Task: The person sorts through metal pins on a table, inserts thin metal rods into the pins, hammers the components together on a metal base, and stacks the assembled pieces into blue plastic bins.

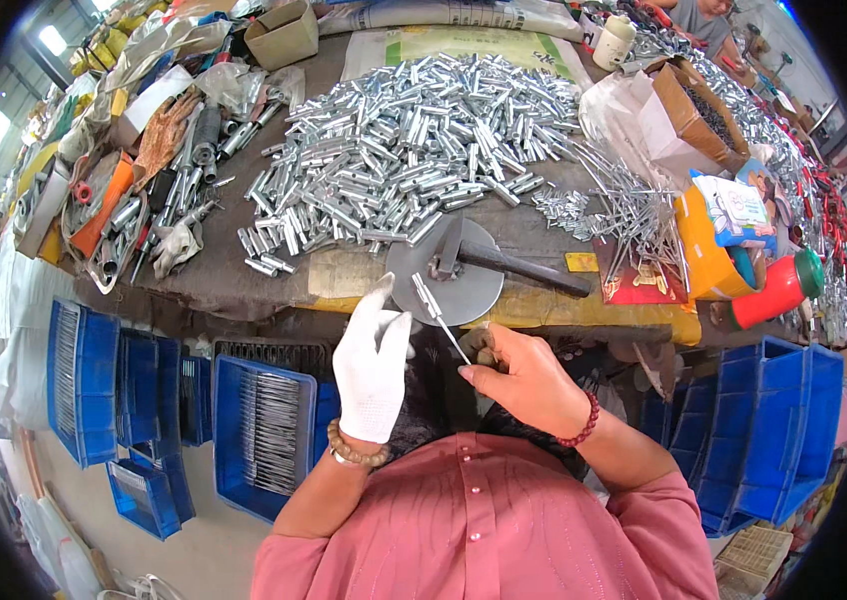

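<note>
Rod [457, 342] in pinch of right fingers [491, 381], metal sleeve [427, 297] near parted left fingers [372, 303].

We're missing the near end of the thin rod [455, 341] inside the right hand [529, 378], whose lower fingers are lying partly hidden. Left of the grip, fingers of the gloved left hand [372, 362] are overlapping; we're struggling to separate them. Far beyond, rightward, the top edge is cropping a co-worker [706, 24]; below, the lower edge is cutting the pink shirt [534, 520].
</note>
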Demonstrator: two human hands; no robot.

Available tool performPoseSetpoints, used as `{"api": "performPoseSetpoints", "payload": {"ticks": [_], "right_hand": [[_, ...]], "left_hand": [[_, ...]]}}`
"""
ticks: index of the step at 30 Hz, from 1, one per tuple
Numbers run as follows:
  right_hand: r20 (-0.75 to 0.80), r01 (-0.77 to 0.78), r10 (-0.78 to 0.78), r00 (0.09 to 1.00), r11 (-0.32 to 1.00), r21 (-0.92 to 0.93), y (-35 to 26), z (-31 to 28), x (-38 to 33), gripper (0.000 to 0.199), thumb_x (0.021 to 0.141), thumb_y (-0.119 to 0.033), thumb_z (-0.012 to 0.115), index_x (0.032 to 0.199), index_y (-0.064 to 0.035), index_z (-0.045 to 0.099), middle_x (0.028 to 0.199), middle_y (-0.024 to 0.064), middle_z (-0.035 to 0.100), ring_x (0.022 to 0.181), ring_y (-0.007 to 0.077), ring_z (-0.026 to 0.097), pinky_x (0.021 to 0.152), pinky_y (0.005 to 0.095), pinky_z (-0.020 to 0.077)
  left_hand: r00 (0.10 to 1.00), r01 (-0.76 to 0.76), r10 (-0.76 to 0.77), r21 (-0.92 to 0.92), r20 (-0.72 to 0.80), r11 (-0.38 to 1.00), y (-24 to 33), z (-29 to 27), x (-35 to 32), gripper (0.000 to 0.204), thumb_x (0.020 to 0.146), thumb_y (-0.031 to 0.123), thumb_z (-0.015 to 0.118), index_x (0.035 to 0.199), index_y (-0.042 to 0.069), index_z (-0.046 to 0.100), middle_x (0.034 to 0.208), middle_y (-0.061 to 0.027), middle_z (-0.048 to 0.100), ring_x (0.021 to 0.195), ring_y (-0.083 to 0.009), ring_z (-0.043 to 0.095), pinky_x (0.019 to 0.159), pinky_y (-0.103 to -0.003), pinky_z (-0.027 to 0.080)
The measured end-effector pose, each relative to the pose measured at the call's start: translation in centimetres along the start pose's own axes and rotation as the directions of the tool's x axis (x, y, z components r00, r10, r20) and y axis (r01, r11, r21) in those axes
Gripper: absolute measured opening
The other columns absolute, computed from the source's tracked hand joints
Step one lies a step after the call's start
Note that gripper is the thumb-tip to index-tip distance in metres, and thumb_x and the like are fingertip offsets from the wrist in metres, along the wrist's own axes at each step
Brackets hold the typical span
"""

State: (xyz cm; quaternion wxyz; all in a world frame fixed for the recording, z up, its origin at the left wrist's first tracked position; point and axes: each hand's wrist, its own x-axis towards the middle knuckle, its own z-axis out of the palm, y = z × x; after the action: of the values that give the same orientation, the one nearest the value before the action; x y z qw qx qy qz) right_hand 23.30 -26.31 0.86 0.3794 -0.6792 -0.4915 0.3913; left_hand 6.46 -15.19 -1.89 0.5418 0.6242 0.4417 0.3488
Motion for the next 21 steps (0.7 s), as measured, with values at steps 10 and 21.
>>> {"api": "performPoseSetpoints", "payload": {"ticks": [10,21], "right_hand": [[0.064,-0.056,0.047,0.997,0.986,0.159,-0.1,3.1,-0.7,0.022,0.092,-0.01,0.072,0.108,0.0003,0.062,0.08,0.015,0.067,0.067,0.0239,0.059,0.065,0.0362,0.0506],[-0.402,0.203,-0.229,0.887,0.973,-0.107,3.2,-0.5,1.0,0.03,0.1,-0.006,0.067,0.13,-0.0014,0.067,0.097,0.0011,0.069,0.071,0.0052,0.057,0.06,0.0214,0.0475]], "left_hand": [[0.977,0.215,-0.203,-0.301,0.072,0.929,0.3,-0.8,-1.4,0.06,0.102,0.008,0.059,0.158,0.001,0.037,0.094,-0.0055,0.073,0.065,-0.004,0.055,0.056,-0.019,0.043],[0.91,0.147,-0.194,-0.153,-0.366,0.977,-7.9,-12.5,-5.1,0.057,0.092,0.013,0.073,0.143,-0.001,0.051,0.104,-0.0097,0.074,0.085,-0.0094,0.063,0.07,-0.023,0.048]]}}
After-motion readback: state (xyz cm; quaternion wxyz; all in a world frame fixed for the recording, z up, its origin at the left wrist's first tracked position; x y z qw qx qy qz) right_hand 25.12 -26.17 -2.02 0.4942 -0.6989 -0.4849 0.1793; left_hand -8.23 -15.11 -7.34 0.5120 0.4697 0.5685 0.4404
